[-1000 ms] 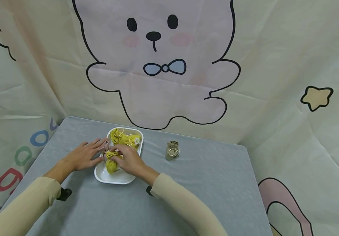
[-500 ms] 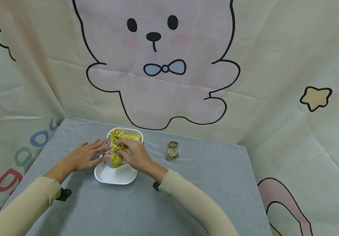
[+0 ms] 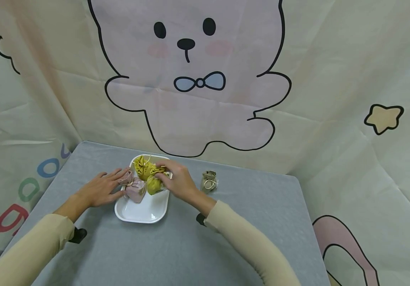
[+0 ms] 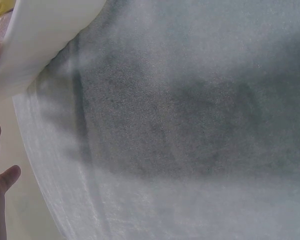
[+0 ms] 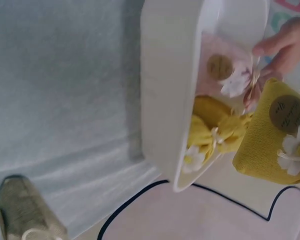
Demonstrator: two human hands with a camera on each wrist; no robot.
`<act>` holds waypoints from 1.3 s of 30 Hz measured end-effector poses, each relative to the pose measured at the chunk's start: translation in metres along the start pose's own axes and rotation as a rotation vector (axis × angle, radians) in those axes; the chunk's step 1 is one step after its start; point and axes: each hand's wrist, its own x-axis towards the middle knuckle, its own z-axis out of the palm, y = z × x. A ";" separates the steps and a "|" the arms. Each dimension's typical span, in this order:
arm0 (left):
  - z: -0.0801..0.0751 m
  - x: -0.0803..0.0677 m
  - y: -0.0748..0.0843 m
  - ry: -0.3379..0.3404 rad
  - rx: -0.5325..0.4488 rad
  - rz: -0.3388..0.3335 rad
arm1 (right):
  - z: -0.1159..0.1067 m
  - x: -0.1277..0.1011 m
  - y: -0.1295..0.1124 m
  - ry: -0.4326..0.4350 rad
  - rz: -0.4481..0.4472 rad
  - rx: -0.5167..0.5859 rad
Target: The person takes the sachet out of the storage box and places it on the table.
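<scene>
My right hand (image 3: 179,182) pinches a yellow drawstring pouch (image 3: 153,185) by its gathered neck, over the white tray (image 3: 138,215). In the right wrist view this held pouch (image 5: 262,145) is above the tray, showing a round brown label and a white flower. My left hand (image 3: 101,191) lies with fingers spread at the tray's left edge, fingertips right at the neck of a pink pouch (image 3: 135,191). Another yellow pouch (image 3: 141,169) lies in the far part of the tray, partly hidden in the head view by the held one.
An olive-brown drawstring pouch (image 3: 209,181) stands on the grey cloth-covered table (image 3: 247,222), right of the tray. Behind the table's far edge hangs a pale curtain (image 3: 319,59) printed with a bear and a star.
My right hand has carried the yellow pouch from the tray's near left toward its far right, uncovering the pink pouch. My left hand has stayed in place.
</scene>
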 end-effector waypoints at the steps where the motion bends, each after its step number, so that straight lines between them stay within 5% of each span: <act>1: 0.000 0.000 0.000 0.001 0.000 0.000 | -0.002 0.000 0.003 0.009 0.002 0.009; 17: -0.001 -0.001 0.001 -0.009 -0.002 -0.008 | -0.027 -0.010 0.044 0.162 0.155 0.012; 39: 0.001 -0.001 -0.001 -0.009 -0.003 -0.009 | -0.030 -0.036 0.085 0.171 0.317 -0.121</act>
